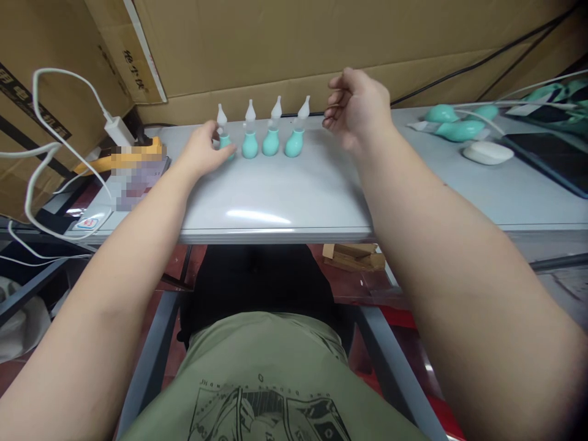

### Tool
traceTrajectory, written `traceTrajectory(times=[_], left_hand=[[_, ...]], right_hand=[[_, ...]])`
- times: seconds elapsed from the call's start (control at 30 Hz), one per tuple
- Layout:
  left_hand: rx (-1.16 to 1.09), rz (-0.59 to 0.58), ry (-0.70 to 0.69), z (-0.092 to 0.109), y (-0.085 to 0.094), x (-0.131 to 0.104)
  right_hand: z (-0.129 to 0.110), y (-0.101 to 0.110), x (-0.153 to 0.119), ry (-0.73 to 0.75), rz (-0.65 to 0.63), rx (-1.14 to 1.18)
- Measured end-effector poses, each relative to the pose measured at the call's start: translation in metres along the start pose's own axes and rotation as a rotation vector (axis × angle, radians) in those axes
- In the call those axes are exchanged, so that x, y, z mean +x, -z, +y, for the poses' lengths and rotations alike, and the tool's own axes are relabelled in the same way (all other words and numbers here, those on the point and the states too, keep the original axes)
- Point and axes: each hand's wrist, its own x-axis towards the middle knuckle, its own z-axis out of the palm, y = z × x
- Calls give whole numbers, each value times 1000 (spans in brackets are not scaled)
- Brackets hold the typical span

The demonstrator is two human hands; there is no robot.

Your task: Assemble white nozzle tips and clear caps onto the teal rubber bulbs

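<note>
Several nasal aspirators with teal bulbs and clear pointed tips stand upright in a row on the white table. My left hand [206, 149] has its thumb and fingers around the leftmost nasal aspirator [224, 140], hiding part of its bulb. To its right are a second aspirator [250, 145], a third [271, 142] and, slightly tilted, the rightmost one [294, 143]. My right hand [359, 107] hovers just right of the row, its fingers loosely bent and apart, with nothing visible in them.
Teal bulbs [460, 130], a white oval object [487, 153] and a dark tablet-like device [546, 160] lie at the right. A white charger [119, 131] with cables and a yellow object [149, 150] sit at the left. A cardboard wall [275, 49] stands behind the table [275, 193].
</note>
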Motion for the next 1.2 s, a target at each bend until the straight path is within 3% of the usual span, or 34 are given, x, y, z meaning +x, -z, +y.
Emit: traceTrajectory(times=[0.1,0.17,0.23,0.3,0.33,0.37,0.43,0.5,0.7,0.83,0.9,1.0,1.07,1.2], left_hand=[[18,-57,-19,-3,-5,1],[6,-10,-54,-4,-5,9],[-12,131,-143,-3,-1,16],[-22,328,-274,4,6,16],[-6,366,-337,9,10,12],[21,322,-388,16,13,6],[82,93,-414,30,15,-9],[81,-91,-448,43,12,-25],[-4,-264,-507,58,3,-37],[-36,-225,-447,66,-1,-36],[-41,-146,-385,66,-3,-35],[-105,-67,-302,55,1,-27],[-110,-89,-249,42,6,-19],[-20,-246,-63,23,12,-11]], right_hand=[[3,1,5,88,57,-104],[2,0,0,293,109,-235],[-4,-7,-16,591,119,-375],[-11,-21,-40,735,30,-457],[-13,-30,-52,727,-43,-429],[-13,-41,-63,687,-170,-381],[-9,-62,-78,585,-395,-321],[1,-78,-81,474,-493,-335],[30,-88,-63,298,-523,-90],[25,-91,-66,170,-533,104],[16,-89,-68,123,-456,199],[2,-81,-65,130,-237,337],[-4,-73,-60,165,-226,187],[-5,-71,-62,102,-376,-237]])
